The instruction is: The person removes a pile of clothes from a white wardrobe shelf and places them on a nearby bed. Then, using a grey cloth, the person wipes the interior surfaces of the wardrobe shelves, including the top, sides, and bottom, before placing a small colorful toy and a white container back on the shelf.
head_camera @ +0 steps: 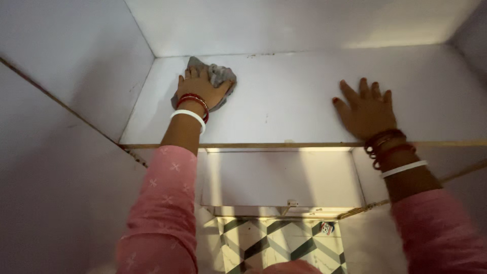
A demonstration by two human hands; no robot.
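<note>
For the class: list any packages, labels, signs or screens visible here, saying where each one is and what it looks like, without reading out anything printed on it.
Sticker or label: low down below the shelf, by the patterned floor tiles; small, roughly square, white with red and blue marks.
No packages, signs or screens in view.

Your left hand (200, 89) presses a cloth (215, 76) into the shelf's (284, 111) back-left corner; your right hand (366, 110) lies flat, well right, near its front edge.

A small square sticker (327, 228) in blue, white and red sits low on the patterned floor tiles (264, 243).
</note>
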